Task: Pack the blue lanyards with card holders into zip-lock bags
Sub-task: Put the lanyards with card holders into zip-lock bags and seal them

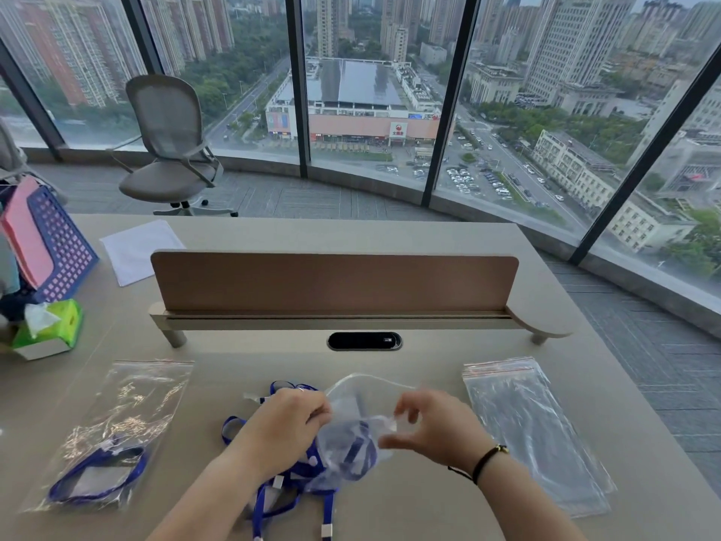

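A clear zip-lock bag (pixel 353 439) is held above the desk between both hands, with a blue lanyard partly inside it. My left hand (pixel 285 427) pinches the bag's left side and my right hand (pixel 429 427) pinches its right side. Under my hands lies a tangle of loose blue lanyards (pixel 288 493) with card holders. At the left rests a packed zip-lock bag (pixel 113 435) holding a blue lanyard and card holder. A stack of empty zip-lock bags (pixel 530 427) lies at the right.
A low wooden divider shelf (pixel 335 285) crosses the desk behind the work area, with a cable port (pixel 364 341) below it. A green tissue box (pixel 50 326), a blue basket (pixel 54 244) and a white sheet (pixel 136 249) sit at the left. An office chair (pixel 171 146) stands by the window.
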